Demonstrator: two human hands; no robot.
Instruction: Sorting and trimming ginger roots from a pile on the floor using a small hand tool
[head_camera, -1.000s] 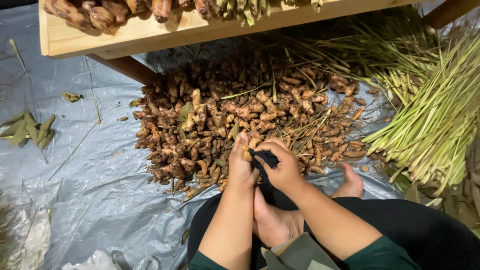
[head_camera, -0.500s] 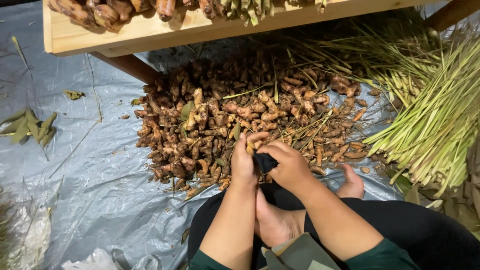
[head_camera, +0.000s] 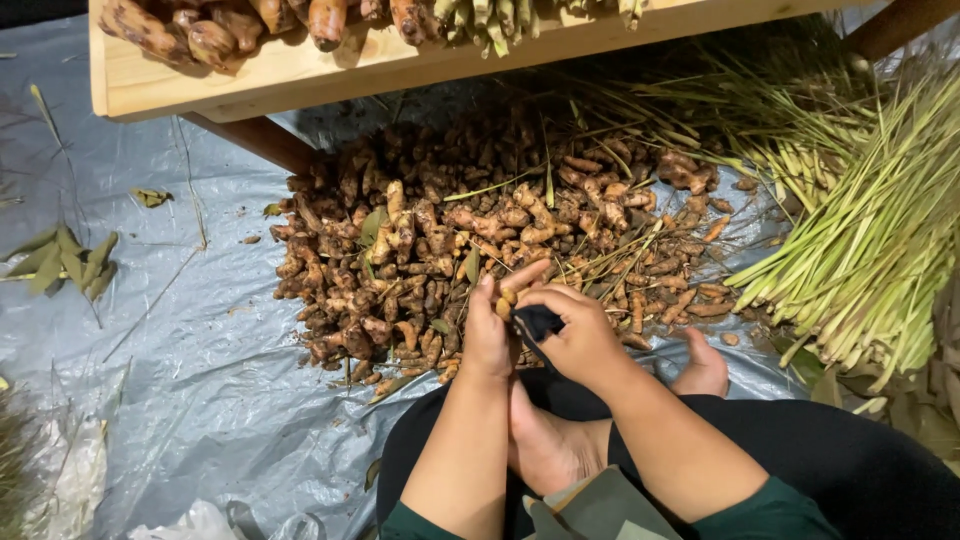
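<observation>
A pile of brown turmeric-like roots (head_camera: 470, 240) lies on a grey plastic sheet (head_camera: 180, 340) in front of me. My left hand (head_camera: 490, 335) holds a small orange-brown root piece (head_camera: 505, 305) at the near edge of the pile. My right hand (head_camera: 575, 335) grips a small black tool or cloth (head_camera: 537, 323) pressed against that piece. Both hands touch each other above my bare feet (head_camera: 545, 440).
A wooden crate edge (head_camera: 300, 75) with more roots spans the top, with a wooden leg (head_camera: 255, 140) under it. Bundles of green lemongrass stalks (head_camera: 870, 240) lie to the right. Loose leaves (head_camera: 65, 260) rest at left. Crumpled plastic (head_camera: 190, 520) sits at the bottom left.
My hands have stayed at the pile's near edge; the fingers have shifted slightly around the root piece and the black item.
</observation>
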